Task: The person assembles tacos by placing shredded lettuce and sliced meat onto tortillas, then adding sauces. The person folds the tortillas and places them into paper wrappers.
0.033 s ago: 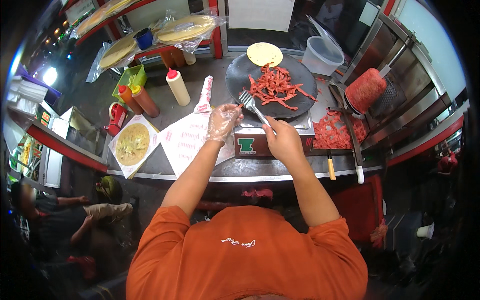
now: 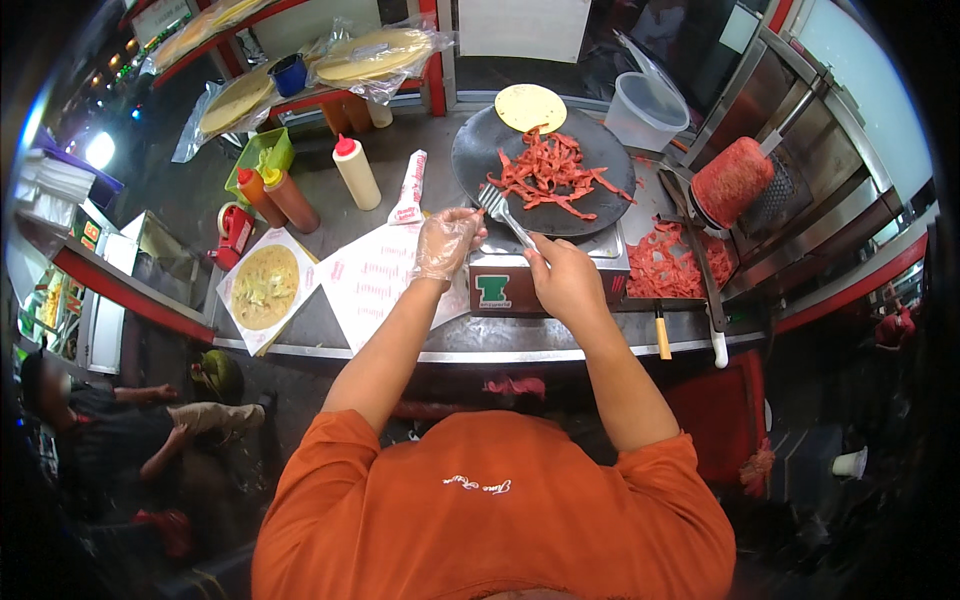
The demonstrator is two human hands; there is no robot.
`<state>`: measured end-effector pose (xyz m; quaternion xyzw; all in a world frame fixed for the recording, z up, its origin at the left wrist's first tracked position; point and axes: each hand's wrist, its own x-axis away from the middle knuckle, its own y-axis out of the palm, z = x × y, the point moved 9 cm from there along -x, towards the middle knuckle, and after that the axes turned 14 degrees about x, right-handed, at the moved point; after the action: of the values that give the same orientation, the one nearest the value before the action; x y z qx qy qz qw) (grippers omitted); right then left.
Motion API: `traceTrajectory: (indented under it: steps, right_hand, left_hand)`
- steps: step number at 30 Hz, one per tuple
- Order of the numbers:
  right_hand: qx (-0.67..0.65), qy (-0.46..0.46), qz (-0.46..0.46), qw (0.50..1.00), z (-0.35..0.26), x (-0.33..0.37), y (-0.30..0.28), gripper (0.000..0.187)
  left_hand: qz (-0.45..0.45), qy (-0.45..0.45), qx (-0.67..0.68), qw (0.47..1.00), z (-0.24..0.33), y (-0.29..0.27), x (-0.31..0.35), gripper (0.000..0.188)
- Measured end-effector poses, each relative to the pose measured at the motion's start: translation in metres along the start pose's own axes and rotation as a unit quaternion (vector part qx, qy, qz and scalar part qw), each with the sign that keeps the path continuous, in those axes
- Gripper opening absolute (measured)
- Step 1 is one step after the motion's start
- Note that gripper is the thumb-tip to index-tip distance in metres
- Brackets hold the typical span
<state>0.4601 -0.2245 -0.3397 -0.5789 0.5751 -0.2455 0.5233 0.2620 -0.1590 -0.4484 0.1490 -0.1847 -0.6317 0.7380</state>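
My right hand (image 2: 572,275) is closed round the handle of a silver fork (image 2: 508,220), its tines pointing up and left at the near edge of a round black griddle (image 2: 480,160). Close to the tines, my left hand (image 2: 449,243) wears a clear plastic glove. Its fingertips are pinched, and a small piece of red meat seems to show at them. Red meat strips (image 2: 545,170) lie heaped on the griddle, against a pale flatbread (image 2: 530,107) at its far edge. Under the griddle stands a burner (image 2: 545,285). A sheet of printed paper (image 2: 370,285) lies under my left forearm.
A filled flatbread (image 2: 265,288) on paper lies left, beside sauce bottles (image 2: 357,173) and a paper-wrapped roll (image 2: 409,188). At right are a meat spit (image 2: 733,180), a tray of meat shavings (image 2: 660,260), a long knife (image 2: 712,290) and a plastic tub (image 2: 645,110).
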Motion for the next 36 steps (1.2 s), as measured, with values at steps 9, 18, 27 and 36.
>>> traceTrajectory:
  steps: [9, 18, 27, 36]
  right_hand:
    - [0.151, -0.020, -0.028, 0.988, -0.005, -0.006, 0.003, 0.036]
    - [0.129, -0.073, -0.009, 0.989, 0.013, -0.019, -0.007, 0.042]
    - [-0.262, -0.012, 0.128, 0.956, 0.020, -0.030, -0.034, 0.033]
    - [-0.511, -0.159, -0.156, 0.830, -0.132, 0.058, 0.116, 0.050]
  left_hand:
    - [-0.015, 0.029, 0.025, 0.999, 0.002, 0.002, -0.009, 0.018]
    - [-0.247, -0.112, 0.060, 0.961, 0.010, -0.051, 0.132, 0.024]
    - [0.014, -0.318, -0.675, 0.666, -0.138, -0.288, 0.335, 0.036]
    - [0.266, -0.477, -0.369, 0.752, -0.358, -0.333, 0.638, 0.034]
